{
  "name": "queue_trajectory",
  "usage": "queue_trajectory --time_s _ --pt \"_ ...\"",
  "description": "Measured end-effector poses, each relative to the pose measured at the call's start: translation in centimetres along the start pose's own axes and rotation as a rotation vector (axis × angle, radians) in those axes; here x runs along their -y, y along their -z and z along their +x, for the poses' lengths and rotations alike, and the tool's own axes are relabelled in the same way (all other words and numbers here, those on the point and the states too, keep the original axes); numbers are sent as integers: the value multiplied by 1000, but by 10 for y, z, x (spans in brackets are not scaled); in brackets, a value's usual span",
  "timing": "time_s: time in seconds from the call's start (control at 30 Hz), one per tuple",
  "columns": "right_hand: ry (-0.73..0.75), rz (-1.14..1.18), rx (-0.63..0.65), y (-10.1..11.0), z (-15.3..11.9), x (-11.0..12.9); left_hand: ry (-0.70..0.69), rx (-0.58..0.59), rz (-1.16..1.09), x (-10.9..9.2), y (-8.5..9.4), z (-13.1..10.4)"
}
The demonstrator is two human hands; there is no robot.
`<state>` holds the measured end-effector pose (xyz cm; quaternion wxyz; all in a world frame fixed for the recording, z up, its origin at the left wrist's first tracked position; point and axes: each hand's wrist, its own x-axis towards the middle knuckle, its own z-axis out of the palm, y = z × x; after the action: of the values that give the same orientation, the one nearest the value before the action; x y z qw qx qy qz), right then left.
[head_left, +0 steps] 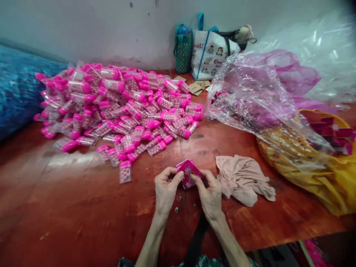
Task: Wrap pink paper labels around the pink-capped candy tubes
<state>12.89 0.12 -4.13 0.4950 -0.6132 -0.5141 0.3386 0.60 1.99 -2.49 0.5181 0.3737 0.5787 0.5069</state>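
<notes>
packet, clamped in grip of left hand and right hand, could slip toward cloth at three o'clock if pressed too unevenly.

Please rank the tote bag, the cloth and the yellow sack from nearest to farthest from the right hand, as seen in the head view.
From the right hand:
1. Cloth: just to its right.
2. Yellow sack: farther right, beyond the cloth.
3. Tote bag: at the back, by the wall.
</notes>
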Motion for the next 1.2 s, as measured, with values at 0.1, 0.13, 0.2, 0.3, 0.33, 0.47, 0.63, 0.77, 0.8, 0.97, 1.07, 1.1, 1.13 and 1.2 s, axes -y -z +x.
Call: queue_trajectory --time_s 0.1,0.13,0.2,0.3,0.33,0.47,0.63,0.77,0.8,0.97,1.07,1.1,1.13,1.2 --pt "-44 58 37 -1 -1 3 67 70 -167 -3 0 -1" --pt "-52 70 48 -1 -2 4 96 93 -222 -4 -1 -1" --pt "-74 96 75 -2 -3 6 145 115 -285 -2 -2 -1" --pt "-85 85 89 -3 -5 7 157 81 -278 2 -4 0" --pt "-83 74 79 -3 -5 7 152 67 -264 4 -6 0" --pt "-22 23 -27 -1 -1 3 120 19 -169 7 -9 1" --pt "-3 -34 -232 6 6 -7 44 -29 -4 5 -8 7" --pt "-8 -60 -273 7 6 -8 -161 -53 275 10 -10 14" --pt "2 -72 -263 6 6 -6 -253 -54 400 12 -11 15" --pt "9 -52 -212 4 6 -1 -555 -68 757 20 -14 19" --pt "0 -30 -192 4 7 -1 -583 -82 766 21 -14 21" --pt "-3 -24 -187 4 7 -2 -583 -81 763 20 -13 22" --pt "-7 -17 -184 4 7 -2 -585 -81 756 19 -13 22" --pt "-22 0 -177 4 6 -3 -586 -89 711 16 -11 22"
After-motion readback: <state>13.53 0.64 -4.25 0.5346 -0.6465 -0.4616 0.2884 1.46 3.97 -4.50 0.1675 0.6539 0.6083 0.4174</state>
